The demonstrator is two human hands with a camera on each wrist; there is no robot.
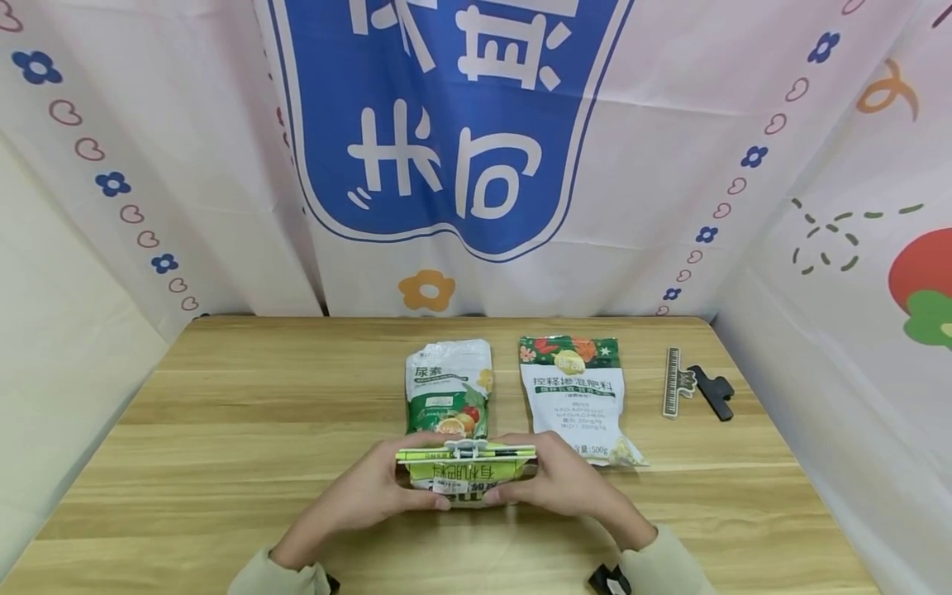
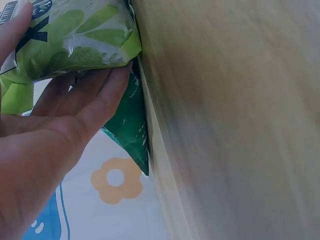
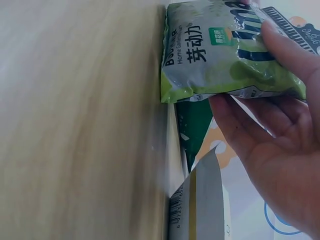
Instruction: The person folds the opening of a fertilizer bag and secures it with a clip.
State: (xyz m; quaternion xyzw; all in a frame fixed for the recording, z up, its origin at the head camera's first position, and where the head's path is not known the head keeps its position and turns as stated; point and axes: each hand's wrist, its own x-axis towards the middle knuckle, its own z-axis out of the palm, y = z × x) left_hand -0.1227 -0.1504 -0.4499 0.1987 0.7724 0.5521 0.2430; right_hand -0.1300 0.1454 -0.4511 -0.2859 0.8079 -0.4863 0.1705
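Note:
A green and grey fertilizer bag (image 1: 467, 473) stands upright at the front middle of the table, with a flat clip (image 1: 468, 450) across its folded top. My left hand (image 1: 372, 489) holds the bag's left side, thumb on the near face and fingers behind. On the opposite side, my right hand (image 1: 556, 478) grips it the same way. The right wrist view shows the lower edge of the bag (image 3: 215, 55) right at the tabletop, and piano-key markings on the clip (image 3: 292, 27).
Behind the held bag lies a white and green fertilizer bag (image 1: 449, 384). Another white bag with a green top (image 1: 573, 397) lies to its right. Farther right are a piano-key clip (image 1: 673, 382) and a black clip (image 1: 714, 393). A printed curtain (image 1: 476, 281) hangs along the table's back edge.

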